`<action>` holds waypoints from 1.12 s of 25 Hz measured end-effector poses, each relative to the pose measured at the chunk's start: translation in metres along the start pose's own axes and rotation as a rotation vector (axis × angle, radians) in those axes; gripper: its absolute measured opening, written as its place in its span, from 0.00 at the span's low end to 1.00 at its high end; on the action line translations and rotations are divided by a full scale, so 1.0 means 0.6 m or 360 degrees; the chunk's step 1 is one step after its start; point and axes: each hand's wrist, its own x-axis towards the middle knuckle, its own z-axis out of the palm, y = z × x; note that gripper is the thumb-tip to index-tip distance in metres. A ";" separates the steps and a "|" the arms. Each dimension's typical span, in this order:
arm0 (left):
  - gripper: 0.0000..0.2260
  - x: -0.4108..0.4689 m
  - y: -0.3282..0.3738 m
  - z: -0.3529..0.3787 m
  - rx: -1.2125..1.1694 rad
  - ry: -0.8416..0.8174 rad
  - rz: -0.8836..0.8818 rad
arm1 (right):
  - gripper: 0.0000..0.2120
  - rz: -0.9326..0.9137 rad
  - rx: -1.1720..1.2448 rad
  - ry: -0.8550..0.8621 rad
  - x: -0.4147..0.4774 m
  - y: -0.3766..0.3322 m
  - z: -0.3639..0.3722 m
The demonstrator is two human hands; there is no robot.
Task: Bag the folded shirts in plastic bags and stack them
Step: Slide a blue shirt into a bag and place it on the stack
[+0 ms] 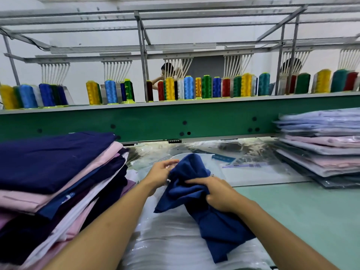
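A crumpled blue shirt (196,193) is held up over the table's middle. My right hand (218,193) grips its bunched middle. My left hand (161,172) pinches its upper left edge, with a bit of clear plastic at the fingertips. Under the shirt lies a pile of clear plastic bags (171,240). On the left stands a tall stack of unbagged folded shirts (54,172) in navy, pink, white and purple. On the right stands a stack of bagged shirts (323,145) in pale blue and pink.
More loose plastic bags (243,162) with printed labels lie at the back of the pale green table (303,215). Behind them runs a green machine beam (175,119) carrying a row of thread cones (187,88). Two people are partly visible behind the cones.
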 end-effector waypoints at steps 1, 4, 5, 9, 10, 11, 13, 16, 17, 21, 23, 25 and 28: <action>0.14 0.001 0.003 0.001 0.0047 0.0070 -0.0004 | 0.37 0.0019 -0.0086 -0.0067 0.002 0.002 0.005; 0.11 0.003 0.012 0.008 0.0333 0.0235 0.0262 | 0.34 0.0111 -0.0153 -0.0228 0.011 0.007 0.022; 0.12 0.002 0.016 0.012 0.0491 0.0252 0.0393 | 0.33 0.0148 -0.0131 -0.0249 0.015 0.010 0.025; 0.15 -0.010 0.033 0.032 0.1096 0.0145 0.0678 | 0.33 0.0208 -0.0020 -0.0277 0.034 0.004 0.022; 0.16 -0.013 0.040 0.036 0.1190 0.0099 0.0738 | 0.34 0.0195 0.0009 -0.0266 0.041 -0.001 0.021; 0.18 -0.016 0.047 0.040 0.1271 0.0043 0.0801 | 0.33 0.0180 0.0032 -0.0250 0.049 -0.006 0.019; 0.23 -0.025 0.063 0.050 0.1419 -0.0071 0.0914 | 0.29 0.0173 0.0044 -0.0203 0.071 -0.011 0.012; 0.27 -0.032 0.100 0.052 0.1529 -0.0157 0.1021 | 0.26 0.0254 0.0095 -0.0052 0.099 -0.006 -0.007; 0.28 -0.034 0.113 0.048 0.1552 -0.0167 0.1045 | 0.27 0.0286 0.0088 -0.0043 0.103 -0.003 -0.011; 0.25 -0.052 0.120 0.038 0.1756 -0.0260 0.1001 | 0.24 0.0361 -0.0144 -0.0293 0.093 0.006 0.008; 0.22 -0.064 0.100 0.036 0.1952 -0.0226 0.0970 | 0.21 0.0400 -0.0181 -0.0269 0.080 0.011 0.016; 0.21 -0.075 0.079 0.031 0.2085 -0.0051 0.1164 | 0.18 0.0480 -0.0205 -0.0214 0.068 0.022 0.020; 0.16 -0.084 0.046 0.034 0.2114 0.0119 0.1516 | 0.13 0.0666 -0.0092 -0.0164 0.055 0.037 0.030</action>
